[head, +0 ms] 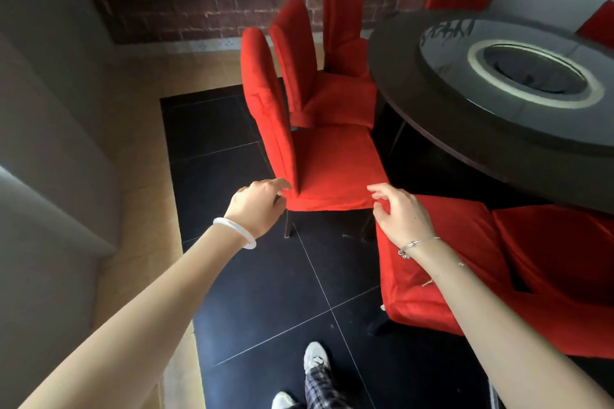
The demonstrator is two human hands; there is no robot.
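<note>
A chair in a red fabric cover (pixel 332 163) stands on the dark floor, its seat tucked against the round table. My left hand (pixel 257 207) reaches to the seat's near left corner, below the backrest (pixel 265 103). Its fingers are stretched out and touch the red cover there. My right hand (pixel 400 214) is at the seat's near right corner, fingers loosely spread, with fingertips on the cover's edge. Neither hand plainly grips the fabric. A white bangle sits on the left wrist and a thin bracelet on the right.
A dark round table (pixel 465 116) with a glass turntable and a sunken centre ring (pixel 535 73) fills the right. More red-covered chairs (pixel 332 93) stand around it, one (pixel 465 259) under my right forearm. A grey wall (pixel 50 143) lies left, and my shoes (pixel 315 359) stand on black tiles.
</note>
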